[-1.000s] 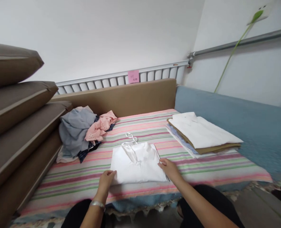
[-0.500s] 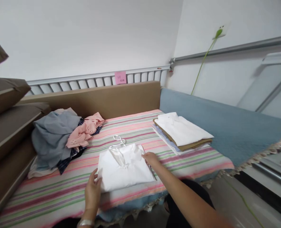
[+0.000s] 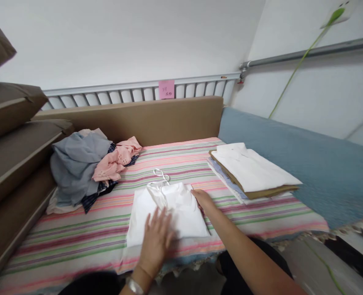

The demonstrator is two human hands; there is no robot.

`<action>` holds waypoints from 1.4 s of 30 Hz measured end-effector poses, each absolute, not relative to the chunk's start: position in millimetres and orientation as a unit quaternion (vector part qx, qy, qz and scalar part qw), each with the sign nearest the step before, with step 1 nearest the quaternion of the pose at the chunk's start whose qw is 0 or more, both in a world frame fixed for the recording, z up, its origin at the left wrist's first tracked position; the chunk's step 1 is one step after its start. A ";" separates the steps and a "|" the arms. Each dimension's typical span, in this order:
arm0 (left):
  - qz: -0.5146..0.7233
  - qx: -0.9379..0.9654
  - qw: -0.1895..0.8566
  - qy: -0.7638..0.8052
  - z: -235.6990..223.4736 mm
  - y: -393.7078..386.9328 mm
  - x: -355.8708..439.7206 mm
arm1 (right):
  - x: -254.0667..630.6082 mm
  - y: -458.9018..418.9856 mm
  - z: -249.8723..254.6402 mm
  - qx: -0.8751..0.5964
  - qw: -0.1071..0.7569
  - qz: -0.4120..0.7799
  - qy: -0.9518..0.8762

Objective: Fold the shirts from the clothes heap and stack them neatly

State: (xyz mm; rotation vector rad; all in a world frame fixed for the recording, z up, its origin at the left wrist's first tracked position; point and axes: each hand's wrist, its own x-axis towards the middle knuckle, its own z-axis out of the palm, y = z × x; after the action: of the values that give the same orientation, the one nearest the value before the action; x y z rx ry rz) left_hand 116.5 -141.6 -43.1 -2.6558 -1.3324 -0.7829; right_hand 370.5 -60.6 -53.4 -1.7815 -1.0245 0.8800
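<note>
A folded white blouse [image 3: 181,213] with thin tie strings at its top lies on the striped cover in front of me. My left hand [image 3: 157,234] is over its lower front part, fingers spread and somewhat blurred; whether it touches the cloth I cannot tell. At the blouse's upper right edge, my right hand [image 3: 202,199] pinches the fabric, with some fingers hidden beneath. The white strings [image 3: 162,175] trail loosely onto the cover beyond the collar.
A folded garment stack [image 3: 251,172], white on top, lies to the right. Crumpled clothes [image 3: 80,164] in blue-grey, pink and dark plaid are heaped at left, beside brown cushions [image 3: 18,159]. A brown board [image 3: 144,123] and a blue-covered side [image 3: 270,143] border the striped cover [image 3: 77,241].
My left hand has moved from the blouse's left edge to over its lower front, fingers spreading. My right hand stays at the right edge. The view has shifted slightly.
</note>
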 end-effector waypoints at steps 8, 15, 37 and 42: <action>-0.139 -0.937 0.001 -0.321 -72.7 -154.0 144.0 | 368.8 -59.1 -60.7 -0.704 0.452 0.275 -0.474; -0.113 -0.937 -0.079 -0.321 -68.2 -152.4 141.7 | 364.6 -59.3 -72.7 -0.744 0.290 0.053 -0.600; -0.323 -0.521 -0.432 -0.662 -64.8 -88.5 31.0 | 319.9 -112.0 -48.1 -0.611 0.317 0.006 -0.725; -0.355 -0.531 -0.420 -0.645 -74.8 -104.6 34.8 | 240.1 -73.9 18.4 -0.504 0.236 0.100 -0.825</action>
State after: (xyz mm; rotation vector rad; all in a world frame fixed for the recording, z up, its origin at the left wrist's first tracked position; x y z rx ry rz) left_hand 34.8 -104.6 -74.8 -2.3428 -2.8494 -1.5661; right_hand 240.1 -73.9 18.4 -1.3832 -2.2616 0.2749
